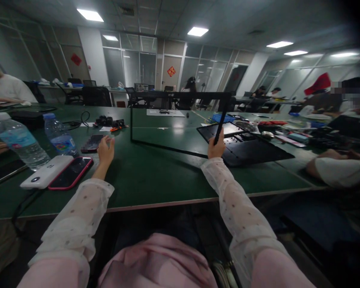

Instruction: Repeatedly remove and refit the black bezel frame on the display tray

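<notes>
My right hand (217, 146) grips the right side of a thin black rectangular bezel frame (168, 148), held upright and tilted above the green table. The table shows through its open middle. Beyond that hand lie black plastic laptop-like panels (258, 151), one partly covered by hand and frame. To the left, my left hand (106, 149) is raised with loosely curled fingers, apart and holding nothing. It is nearest to a dark phone (93, 144) on the table. A red-edged phone (71, 173) and a white power bank (47, 172) lie closer to me.
Two water bottles, one white-capped (21, 142) and one blue-capped (59, 136), stand at left. Black cable and small parts (108, 122) lie behind them. Tools and parts (273, 123) clutter the right. A person's arm (342, 171) rests at the right edge; another person (12, 88) sits left.
</notes>
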Demonstrator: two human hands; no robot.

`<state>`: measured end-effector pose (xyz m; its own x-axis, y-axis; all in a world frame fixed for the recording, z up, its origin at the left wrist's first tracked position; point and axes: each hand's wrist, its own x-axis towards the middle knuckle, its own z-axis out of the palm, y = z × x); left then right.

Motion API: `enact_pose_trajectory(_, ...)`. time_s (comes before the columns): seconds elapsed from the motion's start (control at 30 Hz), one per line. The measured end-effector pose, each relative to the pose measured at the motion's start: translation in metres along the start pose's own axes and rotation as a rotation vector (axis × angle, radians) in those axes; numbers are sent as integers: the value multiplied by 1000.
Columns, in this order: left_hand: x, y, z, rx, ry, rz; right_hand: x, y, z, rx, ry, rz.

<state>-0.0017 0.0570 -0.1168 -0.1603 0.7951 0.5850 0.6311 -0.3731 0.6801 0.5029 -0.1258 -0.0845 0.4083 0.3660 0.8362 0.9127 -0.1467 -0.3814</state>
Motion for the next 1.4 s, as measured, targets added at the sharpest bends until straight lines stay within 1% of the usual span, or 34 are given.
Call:
enact_pose_trajectory(0.07,1,0,2,-51,1,42,-2,4,2,-14,-87,83)
enact_pose_trajectory(0.1,1,0,3,-71,-26,36,-3,5,4,-26,-125,119)
enact_pose_trajectory(0.2,-1,5,6,-126,-177,-25,-7,6,11,-56,-221,175)
enact_pose_trajectory(0.23,-3,6,7,-123,-219,-29,-9,6,14,-64,-241,192)
enact_pose_trajectory(0.3,-7,10,8,-56,-269,12,-11,9,22,-78,-284,212)
enact_pose_trajectory(0.4,-12,13,7,144,-294,98,-12,16,34,-90,-401,200)
enact_pose_trajectory(0.5,-16,15,6,346,-310,103,-11,21,43,-130,-523,144)
enact_pose_trajectory(0.6,-18,17,5,477,-338,106,-10,21,48,-234,-568,59)
enact_pose_trajectory(0.67,-19,18,5,510,-357,127,-10,20,49,-293,-599,42)
enact_pose_trajectory(0.77,-19,18,4,520,-388,153,-11,16,49,-351,-679,75)
enact_pose_trajectory(0.9,-18,16,4,493,-451,132,-10,13,50,-392,-775,100)
enact_pose_trajectory(0.97,-17,14,4,466,-462,125,-10,12,51,-402,-809,112)
enact_pose_trajectory(1.1,-15,7,7,410,-439,120,-11,13,50,-406,-842,118)
enact_pose_trajectory(1.23,-14,4,8,374,-430,109,-10,13,48,-394,-827,105)
enact_pose_trajectory(1.4,-13,6,6,356,-464,58,-6,18,47,-360,-804,147)
